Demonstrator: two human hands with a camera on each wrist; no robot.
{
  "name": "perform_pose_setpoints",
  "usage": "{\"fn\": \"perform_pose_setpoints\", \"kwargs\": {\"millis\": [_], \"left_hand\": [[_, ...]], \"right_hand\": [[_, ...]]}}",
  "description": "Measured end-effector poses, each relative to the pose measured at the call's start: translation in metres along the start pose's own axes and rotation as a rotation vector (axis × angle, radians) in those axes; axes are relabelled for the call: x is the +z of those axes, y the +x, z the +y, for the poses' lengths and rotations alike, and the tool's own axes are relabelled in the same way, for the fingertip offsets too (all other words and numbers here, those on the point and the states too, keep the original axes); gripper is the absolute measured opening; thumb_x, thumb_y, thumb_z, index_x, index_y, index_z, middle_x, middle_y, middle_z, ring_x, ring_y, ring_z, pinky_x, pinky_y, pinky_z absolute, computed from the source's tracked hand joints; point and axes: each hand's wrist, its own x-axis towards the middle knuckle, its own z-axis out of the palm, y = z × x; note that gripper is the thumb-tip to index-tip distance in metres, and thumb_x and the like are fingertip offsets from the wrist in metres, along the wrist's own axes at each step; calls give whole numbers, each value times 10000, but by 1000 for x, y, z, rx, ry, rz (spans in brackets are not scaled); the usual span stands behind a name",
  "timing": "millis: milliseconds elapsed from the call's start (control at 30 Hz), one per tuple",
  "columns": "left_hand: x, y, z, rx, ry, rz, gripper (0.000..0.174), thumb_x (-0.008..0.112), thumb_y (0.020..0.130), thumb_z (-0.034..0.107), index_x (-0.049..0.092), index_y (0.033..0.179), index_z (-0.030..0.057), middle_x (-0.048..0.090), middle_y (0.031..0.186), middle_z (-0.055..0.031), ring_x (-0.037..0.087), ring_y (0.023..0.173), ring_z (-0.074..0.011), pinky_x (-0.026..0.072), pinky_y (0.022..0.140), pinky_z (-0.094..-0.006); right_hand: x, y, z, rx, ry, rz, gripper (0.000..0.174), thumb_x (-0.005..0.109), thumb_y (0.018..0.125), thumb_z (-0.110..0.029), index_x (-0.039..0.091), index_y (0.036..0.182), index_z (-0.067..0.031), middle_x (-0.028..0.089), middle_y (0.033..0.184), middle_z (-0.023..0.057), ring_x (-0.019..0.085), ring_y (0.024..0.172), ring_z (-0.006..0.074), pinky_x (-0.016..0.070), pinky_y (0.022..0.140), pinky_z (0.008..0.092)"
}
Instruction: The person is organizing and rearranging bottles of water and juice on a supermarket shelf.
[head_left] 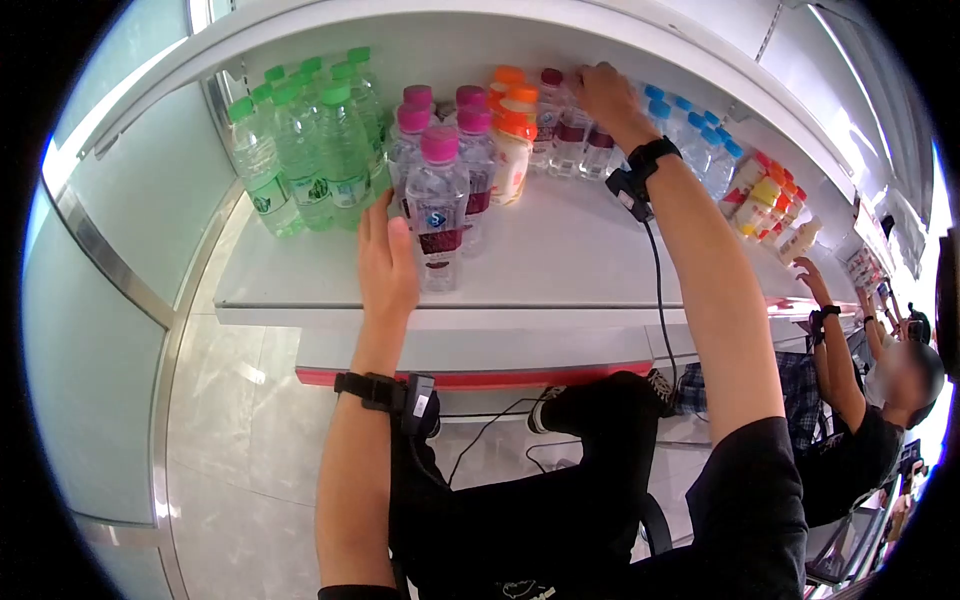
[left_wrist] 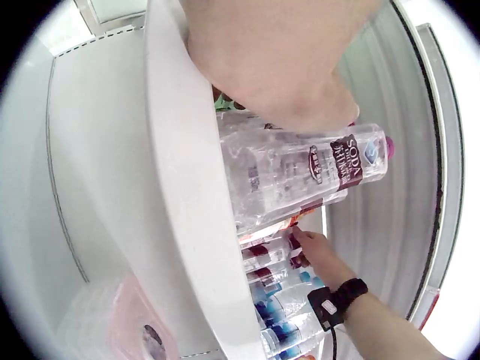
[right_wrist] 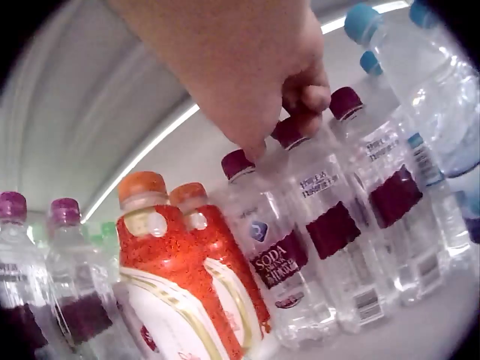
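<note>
Clear bottles with pink caps (head_left: 439,210) stand near the shelf's front. My left hand (head_left: 388,262) is upright beside the nearest one, fingers extended, between it and the green-capped bottles (head_left: 347,160); whether it touches is unclear. In the left wrist view that hand (left_wrist: 277,71) partly covers the bottle row behind the labelled bottle (left_wrist: 300,169). Farther back, my right hand (head_left: 608,100) reaches over a row of dark-red-capped bottles. The right wrist view shows its fingers curled round the cap of the middle bottle (right_wrist: 330,225), between two like it; the right hand (right_wrist: 240,75) hides part of the cap.
Orange-capped bottles (head_left: 512,150) stand between the pink and dark-red caps. Blue-capped bottles (head_left: 705,150) are to the right, with yellow- and orange-capped ones (head_left: 765,200) beyond. An upper shelf edge (head_left: 560,12) runs overhead. A cable hangs from my right wrist. Another person (head_left: 870,430) is at far right.
</note>
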Motion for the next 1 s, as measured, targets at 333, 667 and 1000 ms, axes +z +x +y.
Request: {"fn": "perform_pose_setpoints", "kwargs": {"millis": [333, 667, 1000], "left_hand": [[1, -1, -7, 13, 4, -21, 567, 336, 1030, 393, 472, 1334, -66, 517, 1311, -259, 473, 1208, -440, 365, 1034, -458], [1, -1, -5, 9, 5, -19, 554, 353, 1031, 375, 474, 1317, -85, 518, 1305, -268, 483, 1196, -438, 374, 1025, -457], [0, -1, -6, 21, 2, -29, 594, 349, 1031, 420, 476, 1317, -86, 531, 1279, -282, 496, 1184, -441, 371, 1027, -456]], "right_hand": [[-27, -23, 6, -8, 66, -121, 300, 747, 790, -220, 651, 963, 6, 694, 923, 192, 674, 881, 332, 529, 783, 417], [-47, -20, -14, -295, 290, -213, 320, 688, 837, -171, 635, 1095, 11, 672, 1066, 195, 649, 990, 330, 514, 877, 370], [-10, -9, -11, -373, 287, -164, 353, 669, 872, -205, 604, 1147, 6, 627, 1129, 212, 590, 1072, 397, 491, 923, 440]]}}
